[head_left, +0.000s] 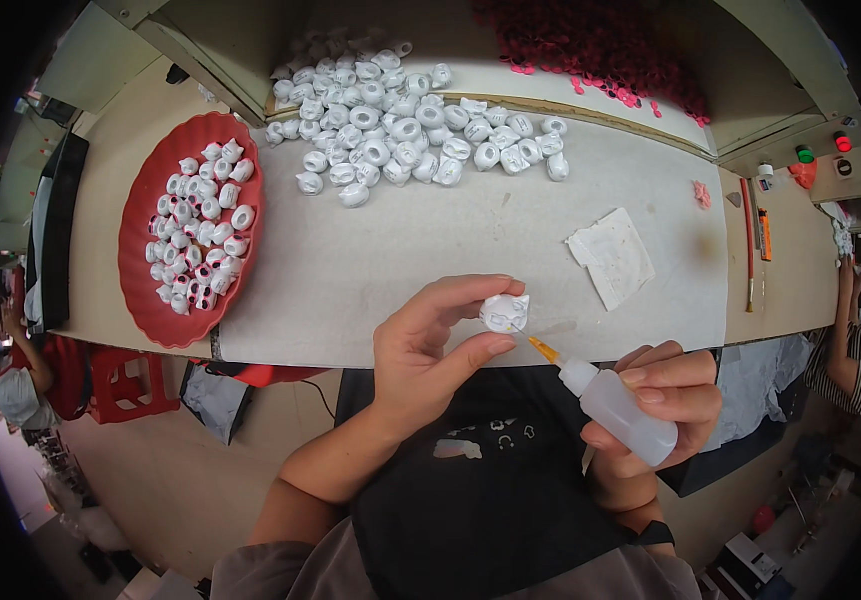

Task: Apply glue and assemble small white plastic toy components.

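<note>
Between the thumb and fingers of my left hand [425, 345] is a small white figurine head [503, 313] with pointed ears, held just above the table's front edge. My right hand [665, 400] grips a translucent squeeze bottle [630, 412] with a white cap and an orange needle tip [544, 348]. The needle's thin end reaches the lower part of the figurine head; whether it touches I cannot tell. Beyond my hands lies a pile of similar white heads [405, 130], many showing an oval opening. Some heads in the red scalloped tray [132, 255] carry pink and black pieces.
A folded white cloth [612, 258] lies on the white sheet [430, 240]. Pink-red pieces [590, 50] fill the far right shelf. On the right are a brush [747, 245], an orange-handled tool [764, 235] and red and green buttons [823, 148]. Other people sit at both sides.
</note>
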Tool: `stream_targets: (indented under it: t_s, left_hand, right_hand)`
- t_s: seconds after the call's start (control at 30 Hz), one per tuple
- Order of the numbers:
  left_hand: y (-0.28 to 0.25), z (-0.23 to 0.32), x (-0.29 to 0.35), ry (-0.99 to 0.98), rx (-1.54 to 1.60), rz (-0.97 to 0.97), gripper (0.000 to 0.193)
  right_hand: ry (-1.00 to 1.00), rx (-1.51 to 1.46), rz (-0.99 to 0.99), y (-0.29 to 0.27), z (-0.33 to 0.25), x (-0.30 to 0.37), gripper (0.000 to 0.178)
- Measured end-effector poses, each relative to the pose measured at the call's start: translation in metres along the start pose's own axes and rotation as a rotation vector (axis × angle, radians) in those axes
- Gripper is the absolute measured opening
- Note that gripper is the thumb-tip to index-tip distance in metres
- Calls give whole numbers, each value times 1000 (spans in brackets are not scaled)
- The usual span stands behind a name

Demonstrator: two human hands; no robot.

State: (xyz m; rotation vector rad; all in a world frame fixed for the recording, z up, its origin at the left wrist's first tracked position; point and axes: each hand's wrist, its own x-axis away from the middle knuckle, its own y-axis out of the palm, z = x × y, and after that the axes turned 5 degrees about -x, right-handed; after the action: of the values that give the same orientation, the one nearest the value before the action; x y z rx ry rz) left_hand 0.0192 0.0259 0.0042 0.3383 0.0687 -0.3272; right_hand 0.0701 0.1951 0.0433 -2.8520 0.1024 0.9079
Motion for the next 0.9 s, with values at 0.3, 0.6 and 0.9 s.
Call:
stream_targets:
  t_s: [0.3,0.6,0.9]
  left_hand:
    - [-3,-2,-4,213,-373,-6,34]
    - [-13,-1,-6,135,-420,-134,39]
    - [-50,4,-12,58,-189,247,40]
  right_hand:
    - [-8,6,21,4,2,0,48]
    - [61,25,21,-6,11,-5,45]
    - [427,-23,14,-45,120,-96,22]
